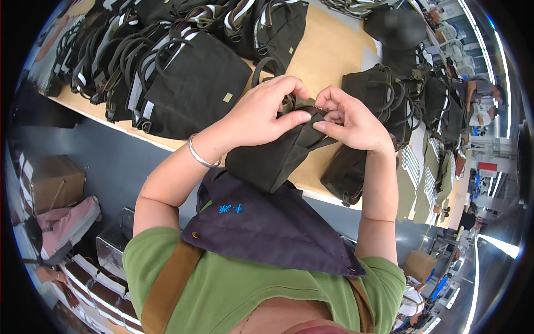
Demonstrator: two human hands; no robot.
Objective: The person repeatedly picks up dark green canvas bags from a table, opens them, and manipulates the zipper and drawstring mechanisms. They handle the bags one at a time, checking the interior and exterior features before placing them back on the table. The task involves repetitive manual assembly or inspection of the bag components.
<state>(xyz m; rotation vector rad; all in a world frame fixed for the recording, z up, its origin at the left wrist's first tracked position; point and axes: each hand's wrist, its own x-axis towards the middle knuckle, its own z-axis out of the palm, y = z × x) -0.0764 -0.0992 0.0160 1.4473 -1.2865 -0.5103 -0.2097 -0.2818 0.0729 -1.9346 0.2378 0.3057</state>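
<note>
A dark green fabric bag hangs tilted between my hands, its lower end in front of my apron. At its top edge a zipper with brassy teeth shows between my fingertips. My left hand is closed on the bag's left side of the opening, thumb pressed on the edge. My right hand pinches the opening's right side between thumb and fingers. A dark handle loop rises behind my left hand. What lies under the curled fingers is hidden.
Many dark green bags with handles stand in rows on the tan table at left. More bags stand at right, beside olive striped pieces. A cardboard box sits at far left. People work in the far right background.
</note>
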